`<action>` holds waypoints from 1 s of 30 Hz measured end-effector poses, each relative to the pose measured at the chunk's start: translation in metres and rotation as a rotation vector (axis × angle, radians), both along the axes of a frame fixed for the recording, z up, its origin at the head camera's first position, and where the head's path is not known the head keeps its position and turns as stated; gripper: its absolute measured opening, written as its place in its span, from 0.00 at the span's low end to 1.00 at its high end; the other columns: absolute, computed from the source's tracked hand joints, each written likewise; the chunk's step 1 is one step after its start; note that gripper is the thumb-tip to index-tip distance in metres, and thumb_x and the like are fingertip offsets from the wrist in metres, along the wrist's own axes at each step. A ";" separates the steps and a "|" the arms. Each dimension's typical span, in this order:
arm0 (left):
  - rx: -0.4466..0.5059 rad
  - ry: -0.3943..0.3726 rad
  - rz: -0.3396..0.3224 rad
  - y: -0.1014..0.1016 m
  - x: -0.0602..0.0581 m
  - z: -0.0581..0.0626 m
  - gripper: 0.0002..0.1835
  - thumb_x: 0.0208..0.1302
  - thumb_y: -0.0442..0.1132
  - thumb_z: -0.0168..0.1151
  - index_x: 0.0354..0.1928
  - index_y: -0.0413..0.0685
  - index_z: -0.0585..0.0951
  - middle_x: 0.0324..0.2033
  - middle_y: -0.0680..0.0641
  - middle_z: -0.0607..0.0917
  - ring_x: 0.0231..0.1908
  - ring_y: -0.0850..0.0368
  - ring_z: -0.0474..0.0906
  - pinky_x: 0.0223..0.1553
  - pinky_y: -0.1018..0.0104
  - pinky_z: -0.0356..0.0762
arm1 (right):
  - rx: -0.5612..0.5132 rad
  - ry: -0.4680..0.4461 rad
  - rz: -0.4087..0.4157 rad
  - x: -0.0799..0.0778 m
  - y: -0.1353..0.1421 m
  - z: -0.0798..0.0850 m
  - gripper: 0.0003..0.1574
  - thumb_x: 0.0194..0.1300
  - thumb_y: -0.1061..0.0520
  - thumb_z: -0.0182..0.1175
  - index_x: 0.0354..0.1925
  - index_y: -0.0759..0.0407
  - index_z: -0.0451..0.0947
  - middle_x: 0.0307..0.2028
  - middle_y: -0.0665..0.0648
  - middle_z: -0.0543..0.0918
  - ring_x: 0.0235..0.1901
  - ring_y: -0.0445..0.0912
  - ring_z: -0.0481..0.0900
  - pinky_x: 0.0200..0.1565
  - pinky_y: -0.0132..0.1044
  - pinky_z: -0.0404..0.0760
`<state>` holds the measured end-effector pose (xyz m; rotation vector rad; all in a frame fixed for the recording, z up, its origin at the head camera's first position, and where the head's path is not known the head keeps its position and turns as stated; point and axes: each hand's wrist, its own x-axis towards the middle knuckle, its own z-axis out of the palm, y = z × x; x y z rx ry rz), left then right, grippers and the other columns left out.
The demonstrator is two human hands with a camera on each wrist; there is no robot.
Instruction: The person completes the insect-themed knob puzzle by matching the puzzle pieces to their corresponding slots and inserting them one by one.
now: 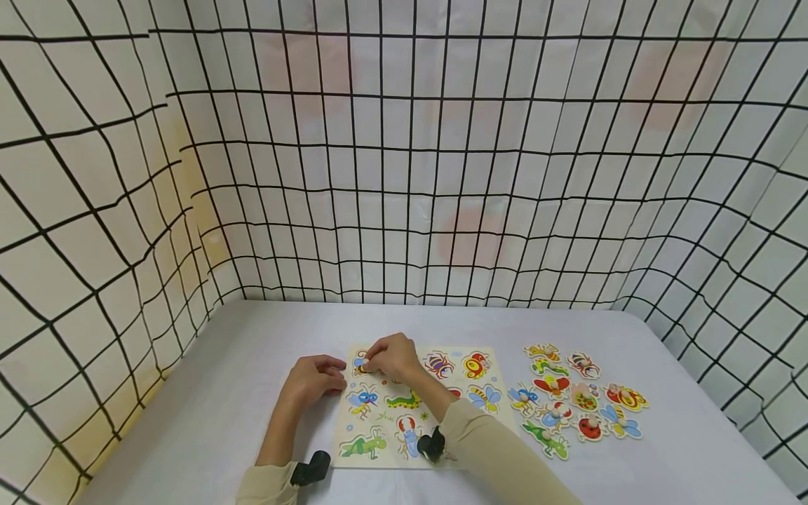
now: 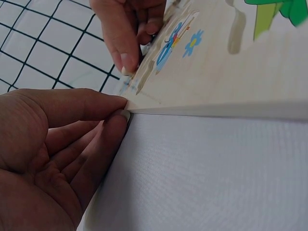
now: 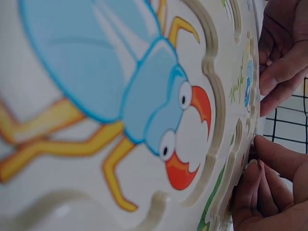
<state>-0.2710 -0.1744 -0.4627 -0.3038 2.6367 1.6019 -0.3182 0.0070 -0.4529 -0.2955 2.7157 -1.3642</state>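
A wooden insect puzzle board with recessed, printed slots lies on the white table. My right hand is at its top left slot, thumb and fingertips pinching a puzzle piece with blue on it; the fingers hide much of it. In the left wrist view, a small pale knob shows under the thumb tip of that right hand. My left hand holds the board's left edge. Its thumb and a finger meet at the edge in the left wrist view, with the other fingers curved behind.
Several loose insect pieces lie in a cluster right of the board, among them a ladybug, a green grasshopper and a purple-striped bug. A white wall with a black grid closes off the back and sides.
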 end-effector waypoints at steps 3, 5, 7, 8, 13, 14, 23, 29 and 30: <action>0.000 -0.002 0.000 0.000 0.000 0.000 0.16 0.54 0.29 0.73 0.47 0.40 0.87 0.28 0.47 0.85 0.26 0.57 0.80 0.31 0.68 0.82 | 0.001 -0.008 -0.005 0.001 0.001 0.001 0.09 0.52 0.58 0.77 0.32 0.59 0.88 0.28 0.51 0.86 0.27 0.42 0.75 0.28 0.30 0.70; 0.001 -0.005 -0.001 0.001 0.000 0.000 0.16 0.53 0.29 0.73 0.47 0.40 0.87 0.28 0.47 0.85 0.26 0.57 0.80 0.31 0.68 0.82 | -0.001 -0.014 -0.009 0.002 0.001 0.001 0.09 0.52 0.58 0.77 0.32 0.59 0.88 0.28 0.50 0.86 0.27 0.42 0.74 0.29 0.30 0.70; -0.001 -0.007 -0.002 0.001 0.000 0.000 0.16 0.53 0.29 0.73 0.47 0.40 0.86 0.28 0.47 0.85 0.26 0.57 0.80 0.31 0.68 0.82 | -0.008 -0.017 -0.011 0.003 0.003 0.002 0.09 0.52 0.57 0.77 0.33 0.58 0.89 0.28 0.50 0.86 0.26 0.41 0.74 0.28 0.30 0.70; -0.002 -0.007 -0.002 0.001 0.000 0.000 0.16 0.53 0.29 0.73 0.47 0.40 0.86 0.28 0.47 0.85 0.26 0.57 0.80 0.31 0.68 0.82 | -0.014 -0.022 -0.012 0.004 0.003 0.003 0.10 0.53 0.57 0.77 0.34 0.58 0.89 0.27 0.50 0.86 0.25 0.41 0.74 0.28 0.29 0.70; -0.007 -0.006 -0.001 0.000 -0.001 -0.002 0.16 0.54 0.30 0.74 0.47 0.41 0.87 0.29 0.47 0.85 0.27 0.57 0.80 0.32 0.68 0.82 | -0.048 -0.027 -0.008 0.005 0.011 0.009 0.13 0.53 0.56 0.77 0.38 0.59 0.90 0.27 0.51 0.87 0.24 0.41 0.74 0.27 0.30 0.70; -0.007 -0.004 -0.001 0.000 -0.001 -0.002 0.16 0.53 0.30 0.74 0.47 0.41 0.87 0.30 0.47 0.85 0.27 0.57 0.80 0.32 0.68 0.82 | -0.044 -0.024 -0.006 0.005 0.013 0.010 0.13 0.53 0.56 0.77 0.38 0.58 0.90 0.28 0.52 0.88 0.25 0.41 0.75 0.28 0.30 0.71; 0.001 -0.015 0.011 -0.001 -0.004 -0.004 0.17 0.53 0.29 0.73 0.47 0.41 0.87 0.30 0.47 0.85 0.27 0.56 0.80 0.31 0.68 0.82 | -0.066 -0.012 0.016 -0.001 0.049 0.017 0.13 0.57 0.58 0.74 0.42 0.60 0.89 0.32 0.55 0.90 0.29 0.51 0.85 0.30 0.35 0.79; -0.002 -0.014 0.011 0.000 -0.003 -0.004 0.17 0.54 0.30 0.73 0.47 0.41 0.87 0.30 0.47 0.85 0.28 0.56 0.80 0.32 0.69 0.81 | -0.055 -0.001 -0.043 -0.004 0.075 0.020 0.14 0.58 0.56 0.73 0.43 0.59 0.88 0.30 0.52 0.89 0.31 0.54 0.85 0.35 0.42 0.84; -0.003 -0.013 0.008 0.000 -0.003 -0.004 0.17 0.54 0.29 0.73 0.47 0.41 0.86 0.30 0.47 0.85 0.28 0.56 0.80 0.32 0.68 0.81 | -0.062 -0.002 -0.052 -0.004 0.079 0.021 0.15 0.58 0.56 0.73 0.43 0.60 0.88 0.30 0.52 0.89 0.32 0.55 0.85 0.36 0.44 0.84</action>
